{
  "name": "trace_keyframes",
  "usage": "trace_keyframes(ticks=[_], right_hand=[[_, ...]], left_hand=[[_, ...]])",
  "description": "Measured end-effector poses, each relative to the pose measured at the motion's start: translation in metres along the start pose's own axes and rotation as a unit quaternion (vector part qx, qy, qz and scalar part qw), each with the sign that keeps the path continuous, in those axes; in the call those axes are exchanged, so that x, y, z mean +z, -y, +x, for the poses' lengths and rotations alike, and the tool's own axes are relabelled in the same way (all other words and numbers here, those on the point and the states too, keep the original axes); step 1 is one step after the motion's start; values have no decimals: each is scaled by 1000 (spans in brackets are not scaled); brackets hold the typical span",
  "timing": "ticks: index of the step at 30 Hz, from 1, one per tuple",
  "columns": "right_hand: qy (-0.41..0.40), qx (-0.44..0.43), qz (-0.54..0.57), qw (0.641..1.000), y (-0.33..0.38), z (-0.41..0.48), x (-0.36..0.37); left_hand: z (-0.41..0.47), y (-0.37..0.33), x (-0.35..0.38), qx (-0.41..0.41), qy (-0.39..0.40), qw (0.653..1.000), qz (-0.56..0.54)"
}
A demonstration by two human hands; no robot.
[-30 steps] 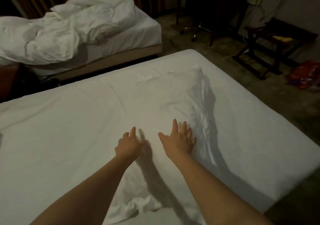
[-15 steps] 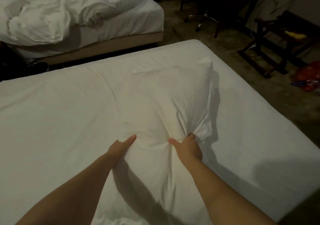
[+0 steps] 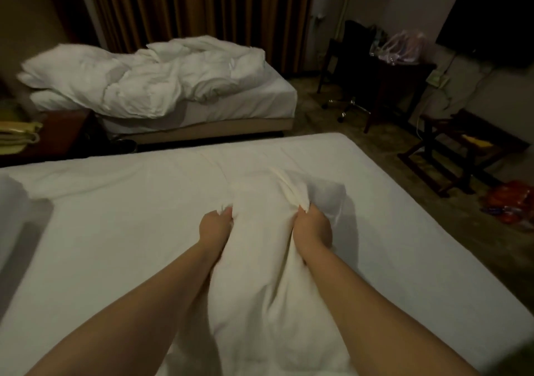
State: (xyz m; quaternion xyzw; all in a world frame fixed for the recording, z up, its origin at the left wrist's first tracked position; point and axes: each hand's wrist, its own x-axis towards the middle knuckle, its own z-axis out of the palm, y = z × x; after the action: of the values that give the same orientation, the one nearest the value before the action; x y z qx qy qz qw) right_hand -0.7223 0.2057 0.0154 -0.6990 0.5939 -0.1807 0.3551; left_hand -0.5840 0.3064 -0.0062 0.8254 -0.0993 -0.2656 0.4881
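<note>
Job in hand: handling the pillow [image 3: 260, 283] on the near bed [image 3: 115, 245], prob. part of making it up.
Pillow: lies lengthwise btw. the two forearms, near end toward the person. Far end is bunched & lifted a bit; the rest seems to lie on the bed.
Left hand [image 3: 215, 227]: clenched on the pillow's left flank, fabric gathered in the fingers.
Right hand [image 3: 312, 228]: same on the right flank, a fistful of fabric w/ creases running up from it.
Done so far: sheet [image 3: 404, 245] on the near bed looks fitted & fairly smooth. Pillow appears to be in its cover already.
Left to do: pillow not yet in a final spot. It sits mid-bed, gripped, prob. to be plumped or carried to the head end. No cover on this bed yet.
Other bed [image 3: 245, 107]: beyond the near one, crumpled duvet [image 3: 144, 81] heaped on it, i.e. unmade.
Unclear: white shape [image 3: 17, 202] at the left edge, maybe a 2nd pillow; too dark to tell.
Est. progress: approx. mid-way for this bed, early for the room.
</note>
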Motion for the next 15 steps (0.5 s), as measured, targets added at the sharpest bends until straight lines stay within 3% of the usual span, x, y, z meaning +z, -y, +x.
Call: trace_keyframes(ticks=[9, 15], right_hand=[[11, -118, 109, 987, 130, -194, 31], [24, -245, 165, 955, 238, -333, 67]], left_hand=[[-81, 0, -246, 83, -108, 989, -57], [-125, 18, -432, 159, -216, 959, -88]])
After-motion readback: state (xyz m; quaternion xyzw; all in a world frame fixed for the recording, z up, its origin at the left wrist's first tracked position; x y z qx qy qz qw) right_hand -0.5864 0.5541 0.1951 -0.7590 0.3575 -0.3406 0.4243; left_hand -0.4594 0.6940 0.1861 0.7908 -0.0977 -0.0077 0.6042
